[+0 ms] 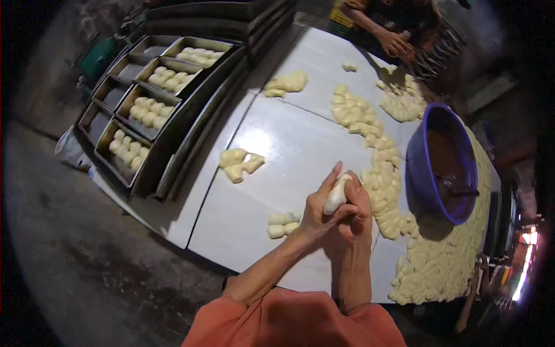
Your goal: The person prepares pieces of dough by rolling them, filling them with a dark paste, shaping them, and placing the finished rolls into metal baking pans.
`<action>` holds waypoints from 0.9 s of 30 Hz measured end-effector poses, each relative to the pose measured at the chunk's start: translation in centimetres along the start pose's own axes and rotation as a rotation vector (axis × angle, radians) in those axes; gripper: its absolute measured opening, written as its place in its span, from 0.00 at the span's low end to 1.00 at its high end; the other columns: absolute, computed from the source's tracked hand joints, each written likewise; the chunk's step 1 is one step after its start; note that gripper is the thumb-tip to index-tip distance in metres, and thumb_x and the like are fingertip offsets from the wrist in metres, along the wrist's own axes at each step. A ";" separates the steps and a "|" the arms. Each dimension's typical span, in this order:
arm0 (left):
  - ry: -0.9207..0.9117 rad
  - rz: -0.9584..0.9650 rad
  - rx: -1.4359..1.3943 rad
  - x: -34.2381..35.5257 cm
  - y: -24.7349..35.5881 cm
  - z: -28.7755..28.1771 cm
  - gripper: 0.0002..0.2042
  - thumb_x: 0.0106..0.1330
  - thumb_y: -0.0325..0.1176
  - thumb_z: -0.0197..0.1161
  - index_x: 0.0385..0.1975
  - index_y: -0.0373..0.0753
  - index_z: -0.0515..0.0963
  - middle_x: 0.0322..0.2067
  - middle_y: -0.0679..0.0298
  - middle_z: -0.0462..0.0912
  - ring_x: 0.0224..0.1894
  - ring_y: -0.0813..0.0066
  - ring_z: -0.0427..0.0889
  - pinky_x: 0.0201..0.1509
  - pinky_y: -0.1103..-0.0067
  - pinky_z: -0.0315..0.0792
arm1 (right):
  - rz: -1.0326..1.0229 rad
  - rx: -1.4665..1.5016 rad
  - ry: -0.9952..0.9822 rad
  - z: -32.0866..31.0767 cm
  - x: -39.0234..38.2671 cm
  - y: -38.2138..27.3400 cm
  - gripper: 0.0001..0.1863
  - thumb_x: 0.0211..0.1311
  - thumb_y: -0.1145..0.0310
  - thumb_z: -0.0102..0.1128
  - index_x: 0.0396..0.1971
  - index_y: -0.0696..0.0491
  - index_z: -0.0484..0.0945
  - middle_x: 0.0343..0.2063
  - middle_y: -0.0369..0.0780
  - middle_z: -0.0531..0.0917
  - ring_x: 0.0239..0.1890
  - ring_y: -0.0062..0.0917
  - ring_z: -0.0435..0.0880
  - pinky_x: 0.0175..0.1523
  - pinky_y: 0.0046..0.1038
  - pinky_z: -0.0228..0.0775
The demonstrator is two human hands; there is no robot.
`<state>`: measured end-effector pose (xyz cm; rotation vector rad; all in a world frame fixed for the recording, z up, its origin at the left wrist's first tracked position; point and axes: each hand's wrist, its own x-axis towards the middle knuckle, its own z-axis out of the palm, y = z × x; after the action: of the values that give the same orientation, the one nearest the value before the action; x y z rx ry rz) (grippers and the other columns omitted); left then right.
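A pale piece of dough (336, 195) is pressed between my two hands above the white table (231, 222). My left hand (316, 213) is closed round its left side, and my right hand (359, 209) wraps it from the right with bent fingers. Short rolled dough pieces (282, 225) lie beside my left wrist. Farther left are a few flattened dough pieces (241, 165). Just past my right hand runs a long band of dough pieces (384, 188) that overlap one another.
A purple basin (417, 168) holding brown contents stands at right, by a broad spread of dough pieces (442, 266). At left, metal loaf pans (118, 170), some with dough balls, sit on stacked dark trays (179, 156). Another person's hands (397, 45) show at the far edge.
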<state>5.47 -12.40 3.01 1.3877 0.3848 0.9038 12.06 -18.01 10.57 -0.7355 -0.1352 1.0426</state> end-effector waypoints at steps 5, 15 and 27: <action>-0.137 -0.419 -0.184 -0.5 2.0 -0.3 0.36 0.66 0.32 0.71 0.73 0.38 0.62 0.52 0.50 0.84 0.44 0.70 0.87 0.45 0.75 0.83 | -0.428 -0.342 0.121 -5.5 2.2 -8.6 0.10 0.70 0.70 0.61 0.47 0.54 0.74 0.37 0.34 0.81 0.38 0.20 0.82 0.45 0.26 0.78; -0.005 -0.643 -0.066 -0.6 2.9 -4.4 0.18 0.72 0.33 0.63 0.58 0.32 0.78 0.46 0.56 0.87 0.46 0.74 0.86 0.51 0.77 0.81 | -0.116 -1.760 0.472 -24.0 6.1 -27.6 0.12 0.70 0.63 0.60 0.40 0.56 0.80 0.35 0.34 0.82 0.40 0.24 0.79 0.49 0.32 0.72; -0.178 -0.750 -0.080 0.3 3.2 -2.8 0.20 0.69 0.31 0.64 0.58 0.31 0.75 0.50 0.52 0.81 0.51 0.65 0.84 0.49 0.71 0.80 | -0.269 -0.688 0.303 -14.8 4.2 -24.5 0.07 0.72 0.63 0.61 0.40 0.49 0.76 0.31 0.30 0.79 0.29 0.15 0.81 0.31 0.21 0.78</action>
<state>2.64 -10.54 5.55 1.1058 0.6635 0.1759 38.71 -28.91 13.32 -1.4456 -0.3290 0.6057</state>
